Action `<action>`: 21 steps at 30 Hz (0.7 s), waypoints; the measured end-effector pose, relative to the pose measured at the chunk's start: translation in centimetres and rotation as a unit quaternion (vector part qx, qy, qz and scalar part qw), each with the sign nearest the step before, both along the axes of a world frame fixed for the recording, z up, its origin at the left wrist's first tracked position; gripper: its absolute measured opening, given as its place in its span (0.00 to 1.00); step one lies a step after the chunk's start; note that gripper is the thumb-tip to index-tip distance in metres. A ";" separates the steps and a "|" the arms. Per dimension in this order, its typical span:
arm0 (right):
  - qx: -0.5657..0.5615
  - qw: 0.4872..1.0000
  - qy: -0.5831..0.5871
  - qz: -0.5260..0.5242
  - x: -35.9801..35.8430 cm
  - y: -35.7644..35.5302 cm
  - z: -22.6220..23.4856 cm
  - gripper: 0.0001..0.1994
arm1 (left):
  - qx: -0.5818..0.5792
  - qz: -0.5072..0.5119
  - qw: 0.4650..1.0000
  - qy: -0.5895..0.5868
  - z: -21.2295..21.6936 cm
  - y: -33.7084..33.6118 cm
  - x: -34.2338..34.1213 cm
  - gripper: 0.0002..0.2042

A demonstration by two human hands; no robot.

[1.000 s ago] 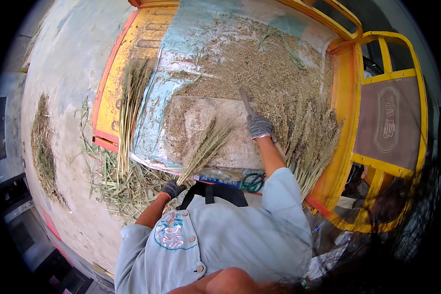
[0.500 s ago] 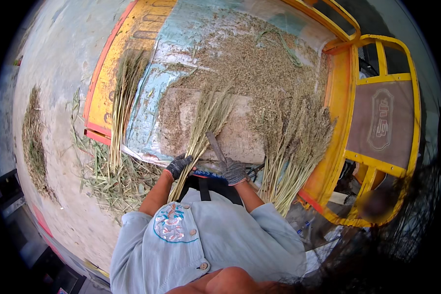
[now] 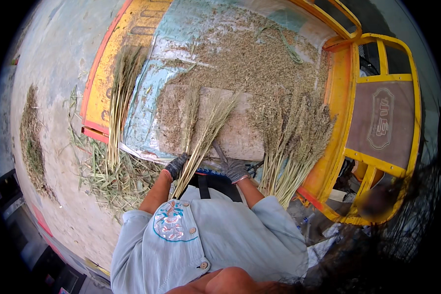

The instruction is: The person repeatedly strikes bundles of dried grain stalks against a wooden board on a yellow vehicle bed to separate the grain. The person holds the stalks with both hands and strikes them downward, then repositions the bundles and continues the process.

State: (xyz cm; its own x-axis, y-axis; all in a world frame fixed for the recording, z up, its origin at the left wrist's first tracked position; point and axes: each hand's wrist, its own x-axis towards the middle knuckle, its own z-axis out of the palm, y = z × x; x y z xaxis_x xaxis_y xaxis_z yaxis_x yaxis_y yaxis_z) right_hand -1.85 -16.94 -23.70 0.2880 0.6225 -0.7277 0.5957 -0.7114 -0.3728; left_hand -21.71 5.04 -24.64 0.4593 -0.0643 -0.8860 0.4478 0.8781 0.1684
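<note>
Steady now: best to hold those stalks snugly, with your left fingers clear of the tool. They slant across the near-left of the board, heads far, split into two clumps. Your left hand is curled round their stems; your right hand wraps the tool, tip pointing far and left. Both elbows are bent, hands low and near.

Pale characters within an ornate outline stood on the brown panel inside the yellow frame at right, while light print, apparently lettering but too small to be sure, crossed a blue strip below centre.
</note>
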 end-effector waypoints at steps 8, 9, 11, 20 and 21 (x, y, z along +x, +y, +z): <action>0.053 0.995 -0.085 0.015 -3.3 -3.3 -8.4 0.28 | 0.188 0.042 0.981 -0.020 3.7 -2.7 3.0 0.06; 0.085 0.993 -0.079 -0.004 -2.9 -2.1 -5.8 0.26 | 0.215 0.047 0.975 -0.010 2.6 -2.7 2.2 0.05; 0.120 0.989 -0.069 -0.051 -2.5 -1.4 -4.0 0.26 | 0.236 0.014 0.971 -0.012 3.7 -2.6 2.8 0.08; 0.095 0.987 0.001 -0.130 -1.7 2.7 3.8 0.33 | 0.618 -0.494 0.599 -0.126 1.1 -1.8 1.5 0.14; 0.091 0.986 0.022 -0.138 -1.7 2.8 4.5 0.32 | 0.643 -0.489 0.577 -0.121 -0.6 -2.3 0.7 0.14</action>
